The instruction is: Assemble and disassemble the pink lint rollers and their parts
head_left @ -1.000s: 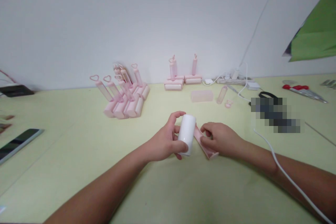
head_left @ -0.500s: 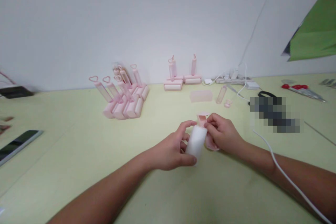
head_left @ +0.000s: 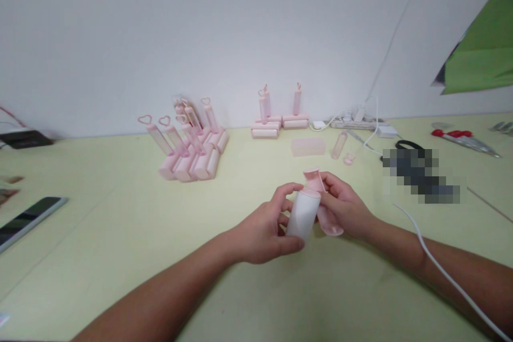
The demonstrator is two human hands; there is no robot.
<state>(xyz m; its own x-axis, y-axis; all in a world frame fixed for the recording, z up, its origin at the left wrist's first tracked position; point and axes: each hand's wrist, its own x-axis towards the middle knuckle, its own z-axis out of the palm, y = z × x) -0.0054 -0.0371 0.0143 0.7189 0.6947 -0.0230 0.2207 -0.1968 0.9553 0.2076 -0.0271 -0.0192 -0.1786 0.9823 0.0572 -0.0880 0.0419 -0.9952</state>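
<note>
My left hand (head_left: 262, 230) is closed around a white roll (head_left: 303, 215), thumb under it and fingers over the top. My right hand (head_left: 347, 206) grips a pink plastic roller frame (head_left: 318, 192) pressed against the roll's right side; one end of the frame sticks up above the roll and its other end shows below my fingers. Both hands hover just above the pale yellow-green table (head_left: 120, 235), near its middle.
A cluster of pink lint rollers with heart handles (head_left: 188, 147) lies at the back left, two more pink rollers (head_left: 278, 115) stand by the wall. A clear pink cover (head_left: 308, 146), a clear handle tube (head_left: 339, 144), a power strip (head_left: 360, 120), scissors (head_left: 460, 136) and a phone (head_left: 28, 219) lie around. A white cable (head_left: 444, 272) crosses my right arm.
The pink frame went from lying beside the roll to being raised against it. The roll tilted and both hands shifted slightly right and closer together.
</note>
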